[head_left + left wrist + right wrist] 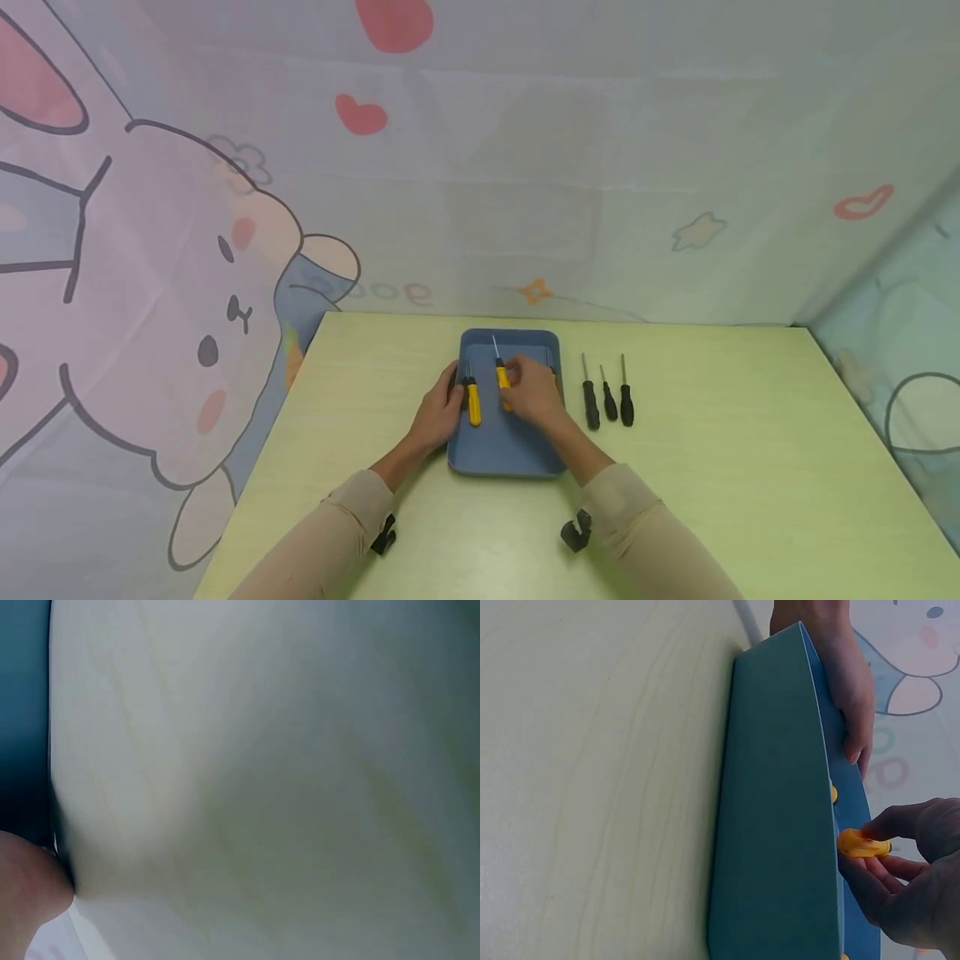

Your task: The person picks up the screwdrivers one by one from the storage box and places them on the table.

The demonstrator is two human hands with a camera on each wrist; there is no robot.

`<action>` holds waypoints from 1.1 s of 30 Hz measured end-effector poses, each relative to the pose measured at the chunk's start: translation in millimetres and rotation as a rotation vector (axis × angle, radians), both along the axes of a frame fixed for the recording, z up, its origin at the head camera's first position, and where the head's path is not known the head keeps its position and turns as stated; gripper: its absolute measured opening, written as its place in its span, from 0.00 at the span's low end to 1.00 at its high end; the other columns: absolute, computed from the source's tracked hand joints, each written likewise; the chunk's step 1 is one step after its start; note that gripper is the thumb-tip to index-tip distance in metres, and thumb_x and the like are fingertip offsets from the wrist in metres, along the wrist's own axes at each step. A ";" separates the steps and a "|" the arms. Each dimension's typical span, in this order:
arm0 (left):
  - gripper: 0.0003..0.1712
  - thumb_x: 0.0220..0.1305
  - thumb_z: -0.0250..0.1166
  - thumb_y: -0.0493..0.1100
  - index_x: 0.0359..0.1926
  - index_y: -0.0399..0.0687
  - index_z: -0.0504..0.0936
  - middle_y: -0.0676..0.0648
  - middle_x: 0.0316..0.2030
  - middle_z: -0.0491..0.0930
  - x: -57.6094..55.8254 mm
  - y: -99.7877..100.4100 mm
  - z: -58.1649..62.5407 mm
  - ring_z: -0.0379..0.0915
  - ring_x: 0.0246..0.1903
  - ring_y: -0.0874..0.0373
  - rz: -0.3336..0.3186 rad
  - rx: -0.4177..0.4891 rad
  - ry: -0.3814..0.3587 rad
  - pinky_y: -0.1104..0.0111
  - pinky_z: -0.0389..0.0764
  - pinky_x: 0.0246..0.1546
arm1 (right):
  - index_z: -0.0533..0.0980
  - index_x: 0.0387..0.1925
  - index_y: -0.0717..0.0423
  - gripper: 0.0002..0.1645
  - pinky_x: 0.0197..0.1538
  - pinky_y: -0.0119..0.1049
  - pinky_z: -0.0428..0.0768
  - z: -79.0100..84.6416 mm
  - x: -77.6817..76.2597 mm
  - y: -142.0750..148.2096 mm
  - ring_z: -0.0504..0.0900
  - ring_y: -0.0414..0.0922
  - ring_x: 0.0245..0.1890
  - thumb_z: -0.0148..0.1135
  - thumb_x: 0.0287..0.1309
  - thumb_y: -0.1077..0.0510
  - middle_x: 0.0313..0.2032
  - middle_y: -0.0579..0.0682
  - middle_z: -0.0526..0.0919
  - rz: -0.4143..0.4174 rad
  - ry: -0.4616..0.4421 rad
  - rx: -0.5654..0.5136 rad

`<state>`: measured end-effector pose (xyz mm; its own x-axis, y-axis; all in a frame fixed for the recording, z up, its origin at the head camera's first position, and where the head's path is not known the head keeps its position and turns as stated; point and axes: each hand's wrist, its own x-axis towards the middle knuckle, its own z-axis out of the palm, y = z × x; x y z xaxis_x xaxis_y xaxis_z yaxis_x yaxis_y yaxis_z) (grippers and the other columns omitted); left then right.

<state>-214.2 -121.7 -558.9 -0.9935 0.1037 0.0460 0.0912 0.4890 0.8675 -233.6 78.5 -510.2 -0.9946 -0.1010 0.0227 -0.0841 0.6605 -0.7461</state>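
Sleeves (337, 525) lie foremost; the left hand (435, 414) grips the tray's (506, 454) side, the right hand (535, 392) pinches a screwdriver (502, 375) over it, presumably light, rigid, hardly fragile, best held by its handle (864, 845).

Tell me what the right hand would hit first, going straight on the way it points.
Beyond the yellow screwdriver it holds, the right hand would probably meet the blue tray at its far wall, near the left corner; the hand's height is unclear, so it might clear the rim.
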 end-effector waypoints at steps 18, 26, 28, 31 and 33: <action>0.31 0.85 0.47 0.42 0.83 0.45 0.58 0.39 0.78 0.64 0.5 -1.0 -1.3 0.61 0.76 0.41 0.000 0.004 0.032 0.47 0.63 0.76 | 0.80 0.57 0.62 0.25 0.40 0.42 0.85 1.8 6.0 13.8 0.84 0.49 0.39 0.73 0.56 0.66 0.41 0.53 0.85 0.049 0.054 -0.048; 0.31 0.86 0.46 0.42 0.83 0.44 0.57 0.39 0.79 0.64 0.5 0.0 -0.7 0.60 0.77 0.43 -0.005 0.009 0.023 0.49 0.62 0.77 | 0.80 0.59 0.63 0.27 0.40 0.41 0.87 6.2 7.8 28.3 0.87 0.51 0.42 0.73 0.57 0.67 0.43 0.55 0.86 0.029 0.037 -0.083; 0.31 0.85 0.46 0.42 0.83 0.44 0.57 0.39 0.79 0.63 1.0 0.5 0.0 0.60 0.77 0.42 -0.006 0.010 0.022 0.48 0.62 0.77 | 0.80 0.58 0.64 0.27 0.39 0.42 0.87 8.1 9.2 32.0 0.87 0.52 0.42 0.73 0.56 0.68 0.43 0.57 0.86 0.026 0.040 -0.107; 0.31 0.85 0.46 0.42 0.83 0.43 0.57 0.38 0.78 0.64 2.0 0.5 0.4 0.60 0.77 0.42 -0.006 0.013 0.024 0.47 0.62 0.77 | 0.80 0.58 0.63 0.26 0.39 0.43 0.87 8.6 11.3 37.9 0.87 0.53 0.42 0.73 0.56 0.67 0.43 0.58 0.87 0.022 0.036 -0.122; 0.31 0.85 0.46 0.42 0.83 0.44 0.57 0.38 0.78 0.64 2.4 0.2 0.7 0.60 0.77 0.42 -0.004 0.011 0.028 0.47 0.62 0.77 | 0.80 0.58 0.63 0.26 0.39 0.43 0.87 8.1 11.8 41.3 0.87 0.53 0.42 0.73 0.57 0.67 0.43 0.58 0.87 0.018 0.037 -0.121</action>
